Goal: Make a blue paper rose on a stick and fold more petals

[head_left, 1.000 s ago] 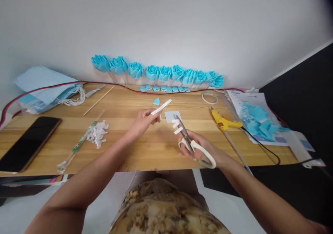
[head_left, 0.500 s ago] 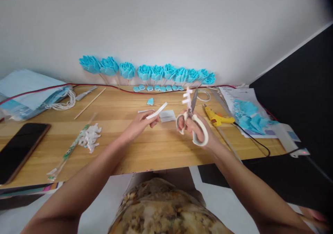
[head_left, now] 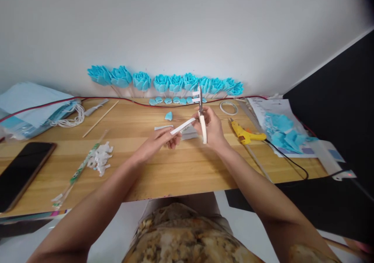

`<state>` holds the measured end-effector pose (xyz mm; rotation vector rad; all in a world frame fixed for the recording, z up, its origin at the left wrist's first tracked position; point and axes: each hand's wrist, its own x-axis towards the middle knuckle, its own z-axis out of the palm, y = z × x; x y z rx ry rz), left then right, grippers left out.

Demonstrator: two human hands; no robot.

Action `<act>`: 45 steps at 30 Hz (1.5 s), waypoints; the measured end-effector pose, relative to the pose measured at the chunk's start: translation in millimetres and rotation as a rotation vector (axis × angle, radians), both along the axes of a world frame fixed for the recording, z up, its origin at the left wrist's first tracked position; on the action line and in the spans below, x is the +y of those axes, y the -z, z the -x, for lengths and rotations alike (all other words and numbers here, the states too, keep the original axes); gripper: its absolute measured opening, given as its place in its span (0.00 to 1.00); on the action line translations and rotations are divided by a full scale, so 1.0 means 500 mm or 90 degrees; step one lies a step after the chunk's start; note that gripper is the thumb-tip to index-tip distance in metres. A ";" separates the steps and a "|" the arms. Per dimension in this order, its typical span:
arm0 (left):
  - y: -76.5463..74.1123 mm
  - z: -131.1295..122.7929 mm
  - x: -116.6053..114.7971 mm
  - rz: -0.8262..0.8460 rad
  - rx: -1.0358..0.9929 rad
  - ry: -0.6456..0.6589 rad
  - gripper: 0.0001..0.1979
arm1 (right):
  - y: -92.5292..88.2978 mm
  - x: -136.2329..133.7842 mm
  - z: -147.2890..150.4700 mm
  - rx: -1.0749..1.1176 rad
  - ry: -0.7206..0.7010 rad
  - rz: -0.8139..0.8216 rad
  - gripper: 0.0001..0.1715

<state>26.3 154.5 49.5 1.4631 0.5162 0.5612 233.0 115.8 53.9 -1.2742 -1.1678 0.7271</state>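
My left hand [head_left: 164, 140] pinches one end of a narrow white strip of tape [head_left: 182, 126], which slants up to the right. Its far end meets the fingertips of my right hand [head_left: 212, 128]. That hand also grips scissors [head_left: 203, 128] with cream handles, blades pointing up and away from me. Small white pieces [head_left: 196, 96] cling to the side of the blades. Under the hands lies a pale flat piece [head_left: 189, 133], partly covered. A single blue petal [head_left: 168, 116] rests just beyond my left hand.
Blue flowers [head_left: 176, 83] on sticks lean along the wall, with several small petals before them. At right are a tape roll [head_left: 228, 108], a yellow glue gun [head_left: 247, 133] and blue petals [head_left: 282, 128]. White scraps [head_left: 101, 157], a stick [head_left: 101, 119] and a phone [head_left: 25, 173] lie left.
My right hand has moved left with the scissors to the free end of the strip. The scissors have turned edge-on and their blades look closer together. My left hand still holds the strip.
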 end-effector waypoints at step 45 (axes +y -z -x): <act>-0.020 0.004 -0.009 -0.055 0.066 0.028 0.23 | -0.031 -0.094 -0.025 0.110 -0.640 0.218 0.35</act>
